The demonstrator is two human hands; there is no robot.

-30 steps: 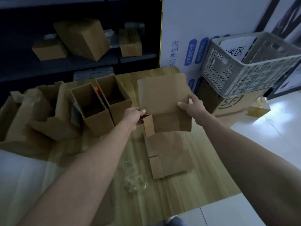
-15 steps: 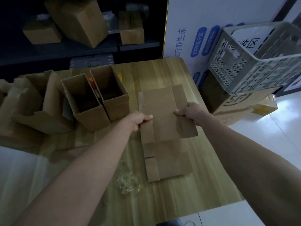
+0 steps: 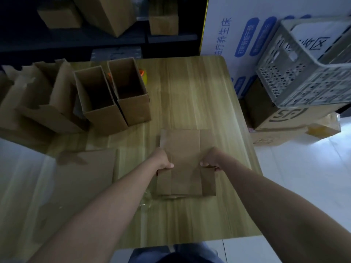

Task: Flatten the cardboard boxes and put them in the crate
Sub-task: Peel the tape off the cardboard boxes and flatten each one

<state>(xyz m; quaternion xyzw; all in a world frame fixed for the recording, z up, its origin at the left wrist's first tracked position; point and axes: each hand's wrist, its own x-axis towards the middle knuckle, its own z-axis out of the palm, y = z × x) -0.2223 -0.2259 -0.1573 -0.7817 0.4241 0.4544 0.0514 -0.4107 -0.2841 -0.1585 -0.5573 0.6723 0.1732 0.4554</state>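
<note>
Left hand (image 3: 163, 162) and right hand (image 3: 210, 160) each grip a side edge of a flattened box (image 3: 182, 147), thumbs on top, over more flat cardboard on the worktop (image 3: 190, 88). Two open boxes (image 3: 114, 99) stand upright at left. The crate (image 3: 307, 76) sits tilted on a carton (image 3: 284, 119) to the right.

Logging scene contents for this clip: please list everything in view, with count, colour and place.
flattened box: one, brown, near middle of the table
upright open boxes: two, brown, table's left-back
collapsed boxes: several, brown, far left
shelf boxes: three, brown, dark shelf behind
crate: one, grey, right, on a printed carton
table: one, light wood
left hand: fingers grip the flattened box's left edge
right hand: fingers grip its right edge
</note>
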